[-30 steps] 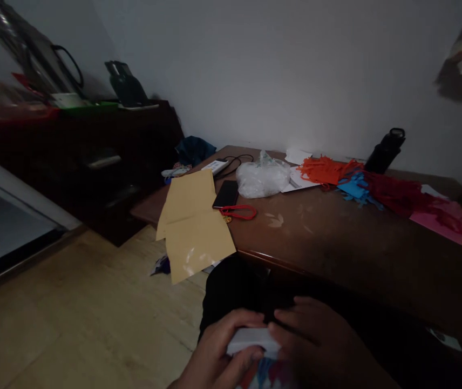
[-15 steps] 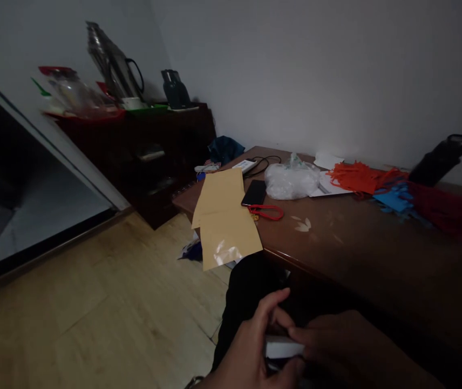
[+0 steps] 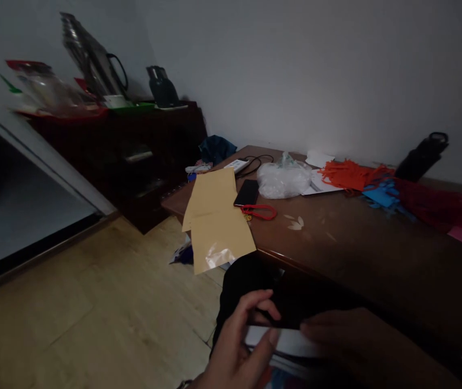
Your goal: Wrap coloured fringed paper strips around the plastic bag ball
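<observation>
At the bottom centre of the frame, the left hand [image 3: 241,346] and right hand [image 3: 348,346] both pinch a white paper stack [image 3: 285,342], fingers closed on its edges, below the bench [image 3: 356,243] edge. Brown envelopes [image 3: 215,219] overhang the bench's left corner beside a phone [image 3: 246,192].

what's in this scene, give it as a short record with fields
left hand: left hand grips the near-left end of a white paper stack, thumb on top
right hand: right hand rests on the stack's right end
place: stack held over the lap, below the edge of the brown table
table items: tan envelopes overhanging the left corner, black phone, red lanyard, clear plastic bag, orange paper cuttings, blue cuttings, black bottle
lighting: dim
</observation>
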Tool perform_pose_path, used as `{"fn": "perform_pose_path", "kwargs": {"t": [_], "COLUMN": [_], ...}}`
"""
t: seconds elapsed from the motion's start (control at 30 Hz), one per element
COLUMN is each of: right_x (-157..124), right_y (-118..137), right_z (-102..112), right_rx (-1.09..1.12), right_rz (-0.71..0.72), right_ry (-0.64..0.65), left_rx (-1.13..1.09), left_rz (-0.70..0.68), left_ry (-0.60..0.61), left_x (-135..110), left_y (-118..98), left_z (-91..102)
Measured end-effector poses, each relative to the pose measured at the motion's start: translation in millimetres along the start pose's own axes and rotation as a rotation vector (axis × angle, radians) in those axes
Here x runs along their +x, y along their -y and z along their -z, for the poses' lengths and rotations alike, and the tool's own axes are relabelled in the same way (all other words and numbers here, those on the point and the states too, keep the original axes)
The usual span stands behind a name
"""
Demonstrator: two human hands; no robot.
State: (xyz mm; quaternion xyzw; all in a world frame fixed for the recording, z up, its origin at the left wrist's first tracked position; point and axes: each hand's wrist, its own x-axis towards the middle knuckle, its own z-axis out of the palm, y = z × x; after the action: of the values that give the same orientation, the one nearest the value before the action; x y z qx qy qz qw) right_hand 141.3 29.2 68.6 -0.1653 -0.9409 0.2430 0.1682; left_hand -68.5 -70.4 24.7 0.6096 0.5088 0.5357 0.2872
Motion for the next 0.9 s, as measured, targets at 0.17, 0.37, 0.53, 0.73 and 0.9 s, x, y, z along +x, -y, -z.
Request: {"fn": "perform_pose_path", "kwargs": {"t": [0.17, 0.37, 0.53, 0.73, 0.9], "right_x": [-10, -5, -9, -18, -16], "right_y": [-7, 0, -5, -16, -13], "right_z": [11, 12, 13, 16, 15], "right_rx": [0.128, 0.044, 0.114, 0.313, 0.243], "right_rz": [-0.156, -0.182, -0.183, -0.167, -0.189], "right_ry": [0.123, 0.209, 0.207, 0.143, 0.162], "left_rx": [0.543, 0.694, 0.577, 0.641, 0.58], "left_rz": [-0.492, -0.542, -0.569, -0.615, -0.629], "left_ry": [-0.116, 0.028, 0.044, 0.112, 0.004], "left_x": [4, 7, 12, 18, 21], "left_y": [4, -9, -9, -11, -6], "left_z": [-1.2, -20.2, -32.4, -29.1, -35.0]}}
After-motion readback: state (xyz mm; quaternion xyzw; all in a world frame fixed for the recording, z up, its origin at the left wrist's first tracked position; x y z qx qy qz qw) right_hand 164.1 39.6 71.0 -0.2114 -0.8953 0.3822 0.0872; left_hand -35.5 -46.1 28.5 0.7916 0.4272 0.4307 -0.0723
